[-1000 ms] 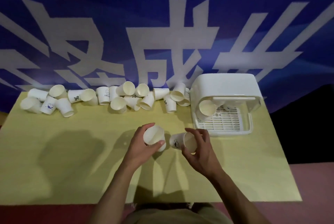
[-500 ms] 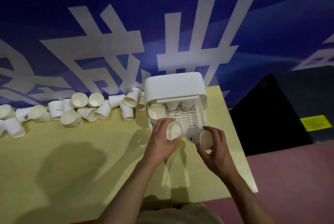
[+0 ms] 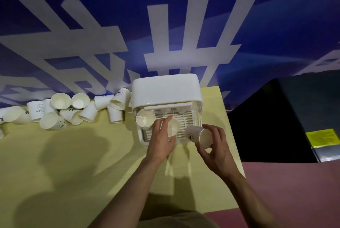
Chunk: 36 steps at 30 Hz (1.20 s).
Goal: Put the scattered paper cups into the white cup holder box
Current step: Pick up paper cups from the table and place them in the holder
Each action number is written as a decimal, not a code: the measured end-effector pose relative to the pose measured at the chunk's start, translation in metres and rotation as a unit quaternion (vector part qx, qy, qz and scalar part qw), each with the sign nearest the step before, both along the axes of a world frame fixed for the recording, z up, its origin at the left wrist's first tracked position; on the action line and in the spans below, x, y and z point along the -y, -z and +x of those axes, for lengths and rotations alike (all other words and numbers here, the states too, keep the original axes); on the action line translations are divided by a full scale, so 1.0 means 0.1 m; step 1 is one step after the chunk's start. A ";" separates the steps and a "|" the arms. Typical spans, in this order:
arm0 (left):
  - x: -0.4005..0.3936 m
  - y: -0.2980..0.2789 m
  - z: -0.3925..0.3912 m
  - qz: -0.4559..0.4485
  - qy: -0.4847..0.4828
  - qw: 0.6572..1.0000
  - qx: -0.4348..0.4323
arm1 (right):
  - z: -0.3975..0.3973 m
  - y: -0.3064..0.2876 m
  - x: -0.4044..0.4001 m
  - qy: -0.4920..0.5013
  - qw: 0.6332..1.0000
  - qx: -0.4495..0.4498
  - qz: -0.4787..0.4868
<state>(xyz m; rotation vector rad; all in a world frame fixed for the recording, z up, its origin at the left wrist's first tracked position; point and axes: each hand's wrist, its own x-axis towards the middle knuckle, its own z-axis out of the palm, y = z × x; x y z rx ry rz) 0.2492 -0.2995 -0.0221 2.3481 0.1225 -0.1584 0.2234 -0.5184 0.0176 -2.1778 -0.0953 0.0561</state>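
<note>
**Two cups held at the mouth of the box**

I see my left hand [image 3: 161, 139] gripping a white paper cup [image 3: 173, 127] directly over the slatted tray of the white plastic cup holder box [image 3: 165, 87], centre frame. My right hand [image 3: 215, 145] holds a second paper cup [image 3: 199, 134] on its side, just right of the tray. Loose cups [image 3: 60, 111] lie scattered at left.

Both hands are at the white cup holder box [image 3: 166, 87] on the yellow counter [image 3: 73, 163]. The left hand [image 3: 161, 141] holds one paper cup [image 3: 173, 127] over its slotted tray; the right hand [image 3: 216, 149] holds another cup [image 3: 199, 134] just beside. Scattered cups [image 3: 73, 111] lie left.
</note>
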 end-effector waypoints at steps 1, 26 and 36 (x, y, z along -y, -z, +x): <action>0.02 0.02 0.02 0.008 -0.003 1.000 -0.002 | 0.03 0.01 0.00 -0.002 1.000 -0.001 0.000; 0.00 0.30 0.05 0.013 0.002 0.999 -0.037 | 0.29 -0.02 -0.16 -0.052 0.999 0.006 -0.001; -0.23 0.12 -0.38 -0.019 -0.022 0.999 0.022 | 0.34 0.07 -0.45 -0.126 0.990 0.026 -0.051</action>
